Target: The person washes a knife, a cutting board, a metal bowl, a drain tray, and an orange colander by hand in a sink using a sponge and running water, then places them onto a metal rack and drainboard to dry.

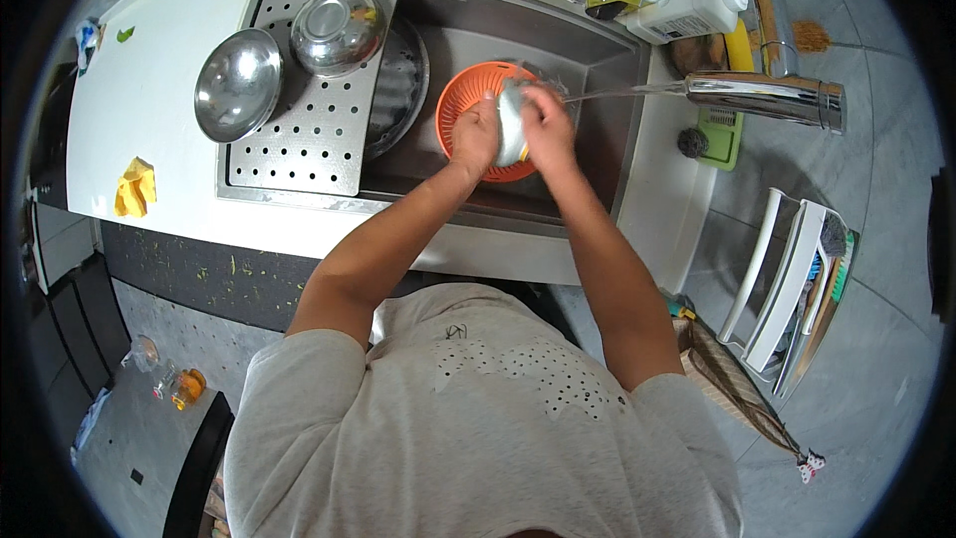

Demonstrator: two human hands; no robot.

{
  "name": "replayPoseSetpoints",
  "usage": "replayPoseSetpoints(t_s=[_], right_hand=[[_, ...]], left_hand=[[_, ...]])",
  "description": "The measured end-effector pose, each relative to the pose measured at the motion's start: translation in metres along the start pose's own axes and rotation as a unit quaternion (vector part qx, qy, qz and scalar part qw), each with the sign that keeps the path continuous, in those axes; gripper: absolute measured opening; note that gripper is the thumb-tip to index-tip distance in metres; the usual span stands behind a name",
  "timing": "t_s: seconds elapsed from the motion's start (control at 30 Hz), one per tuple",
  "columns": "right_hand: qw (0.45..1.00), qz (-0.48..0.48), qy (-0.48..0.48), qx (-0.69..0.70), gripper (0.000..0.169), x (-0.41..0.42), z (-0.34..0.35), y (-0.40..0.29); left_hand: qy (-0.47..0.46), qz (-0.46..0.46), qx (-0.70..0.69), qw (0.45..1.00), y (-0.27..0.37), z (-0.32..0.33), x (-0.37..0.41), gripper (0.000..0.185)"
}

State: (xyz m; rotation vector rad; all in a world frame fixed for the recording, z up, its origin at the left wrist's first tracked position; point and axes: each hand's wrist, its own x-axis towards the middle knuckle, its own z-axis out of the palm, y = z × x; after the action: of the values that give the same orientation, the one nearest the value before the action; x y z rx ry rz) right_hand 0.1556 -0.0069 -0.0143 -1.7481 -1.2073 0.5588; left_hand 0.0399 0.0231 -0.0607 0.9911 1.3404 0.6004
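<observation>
A pale, whitish-green rounded object [511,127] with a bit of yellow at its lower edge is held over an orange plastic colander [457,90]. Blur hides just what it is. My left hand [476,133] grips its left side, thumb up. On the other side my right hand [550,127] is against it, fingers curled over the top and blurred. A stream of water [627,91] from the chrome faucet [762,99] reaches my right hand. The colander sits in the stainless steel sink [478,37].
On the perforated steel drainboard [299,157] at left stands an upturned metal bowl [337,31]; another metal bowl [239,86] overlaps its left edge. A dark round pan [399,90] lies partly beneath it. A yellow cloth [136,188] and white bottle [687,7] are on the counter.
</observation>
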Motion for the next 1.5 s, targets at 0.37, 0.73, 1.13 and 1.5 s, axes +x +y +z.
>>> replayPoseSetpoints(t_s=[0.37, 0.73, 1.13, 1.5], right_hand=[[0.981, 0.181, -0.061, 0.023, 0.018, 0.013, -0.006, -0.012], [0.955, 0.273, -0.018, 0.118, 0.020, 0.021, -0.003, 0.007], [0.965, -0.203, -0.046, -0.160, 0.028, -0.045, -0.002, -0.031], [0.973, -0.130, -0.036, -0.187, 0.030, -0.027, 0.011, -0.029]], left_hand=[[0.048, 0.029, 0.024, 0.998, 0.009, -0.001, -0.012, 0.082], [0.008, 0.018, -0.018, 1.000, -0.002, 0.001, -0.004, 0.083], [-0.153, -0.258, -0.453, 0.840, 0.042, -0.032, -0.020, 0.058], [-0.183, -0.230, -0.379, 0.878, 0.020, -0.024, -0.006, 0.045]])
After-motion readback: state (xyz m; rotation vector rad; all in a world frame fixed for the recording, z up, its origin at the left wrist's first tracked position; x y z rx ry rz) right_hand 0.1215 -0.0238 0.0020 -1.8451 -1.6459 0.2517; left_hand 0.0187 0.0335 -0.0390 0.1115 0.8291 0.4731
